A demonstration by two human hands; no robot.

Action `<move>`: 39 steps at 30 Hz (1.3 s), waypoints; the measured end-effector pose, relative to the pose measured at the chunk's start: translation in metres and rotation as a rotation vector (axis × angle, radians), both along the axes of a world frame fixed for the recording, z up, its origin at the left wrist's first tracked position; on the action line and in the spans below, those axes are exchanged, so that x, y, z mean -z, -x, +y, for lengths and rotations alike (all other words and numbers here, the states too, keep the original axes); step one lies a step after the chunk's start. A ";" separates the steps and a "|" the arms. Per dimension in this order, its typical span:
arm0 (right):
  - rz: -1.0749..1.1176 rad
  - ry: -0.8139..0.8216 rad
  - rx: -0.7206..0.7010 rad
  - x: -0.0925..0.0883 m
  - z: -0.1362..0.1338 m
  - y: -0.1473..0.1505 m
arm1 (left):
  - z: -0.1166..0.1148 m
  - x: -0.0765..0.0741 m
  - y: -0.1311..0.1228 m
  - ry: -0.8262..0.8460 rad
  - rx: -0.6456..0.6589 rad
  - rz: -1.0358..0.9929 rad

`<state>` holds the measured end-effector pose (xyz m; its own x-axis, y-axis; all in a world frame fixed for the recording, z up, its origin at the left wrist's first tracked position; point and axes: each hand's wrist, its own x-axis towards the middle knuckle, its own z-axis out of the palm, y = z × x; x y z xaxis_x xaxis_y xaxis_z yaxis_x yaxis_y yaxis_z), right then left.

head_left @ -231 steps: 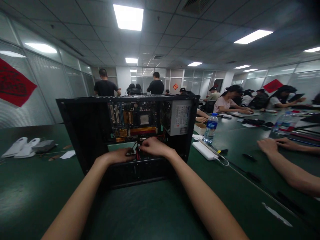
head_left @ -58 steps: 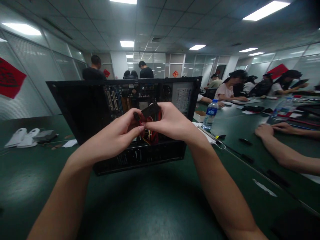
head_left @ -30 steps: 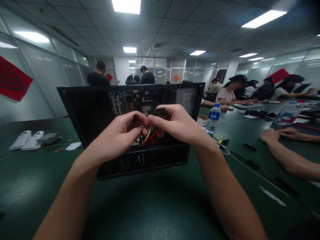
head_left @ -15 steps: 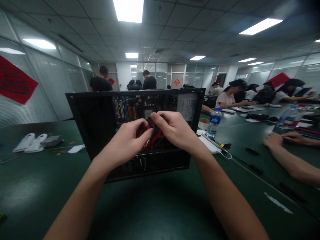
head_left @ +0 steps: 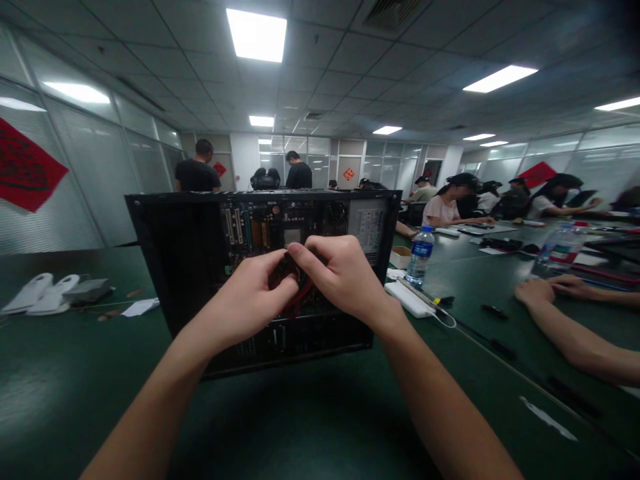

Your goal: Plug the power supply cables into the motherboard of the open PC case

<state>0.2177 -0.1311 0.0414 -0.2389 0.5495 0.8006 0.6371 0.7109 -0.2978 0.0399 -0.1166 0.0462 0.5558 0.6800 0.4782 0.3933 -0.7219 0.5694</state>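
A black computer case (head_left: 173, 267) stands before me on the green table, its open side facing me. Inside it show the motherboard (head_left: 293, 237) with blue, white and orange slots, and a silver power supply (head_left: 367, 227) at the upper right. My left hand (head_left: 250, 293) reaches into the middle of the case, thumb and fingers curled around something I cannot make out. Against its fingertips, my right hand (head_left: 343, 277) is bent in a pinch, its contents hidden. Dark red wires (head_left: 295, 307) hang just below the fingertips.
Right of the case stand a water bottle (head_left: 420, 257), a small box (head_left: 400, 257) and a white power strip (head_left: 410, 299). Another person's hands (head_left: 543, 290) rest farther right. White slippers (head_left: 55, 293) and a grey block (head_left: 87, 290) lie on the left.
The view has tilted up slightly, so the case sits lower in it. My left thumb and index fingertip have spread a little, and the right hand stays beside them in a pinch.
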 end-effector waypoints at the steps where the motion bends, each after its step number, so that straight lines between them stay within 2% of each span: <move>1: -0.010 -0.006 0.009 0.000 0.000 0.001 | 0.000 0.001 -0.001 -0.007 -0.011 -0.003; 5: -0.035 -0.044 0.019 0.001 -0.001 0.007 | 0.001 0.003 -0.002 -0.043 -0.053 -0.001; 12: -0.008 -0.083 -0.017 0.002 -0.005 0.014 | -0.004 -0.003 -0.001 -0.210 -0.147 -0.047; 15: 0.066 -0.040 -0.072 0.002 -0.003 0.013 | -0.003 -0.003 0.001 -0.186 -0.114 0.000; 19: 0.268 0.070 -0.187 0.003 0.002 0.009 | 0.001 -0.003 0.005 -0.129 -0.098 0.055; 22: 0.383 0.151 -0.235 0.004 0.006 0.006 | 0.003 -0.004 0.006 -0.041 -0.059 0.010; 26: 0.430 0.224 -0.261 0.004 0.009 0.003 | 0.000 -0.005 0.003 0.024 -0.014 -0.073; 33: 0.438 0.267 -0.283 0.006 0.012 0.002 | -0.001 -0.003 -0.002 -0.009 -0.009 -0.092; 39: 0.423 0.204 -0.269 0.008 0.015 0.006 | 0.000 0.001 -0.005 -0.134 -0.120 -0.087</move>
<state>0.2120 -0.1158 0.0338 -0.0726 0.6678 0.7408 0.2353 0.7332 -0.6380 0.0451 -0.1163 0.0448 0.4269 0.6662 0.6115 0.4347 -0.7441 0.5073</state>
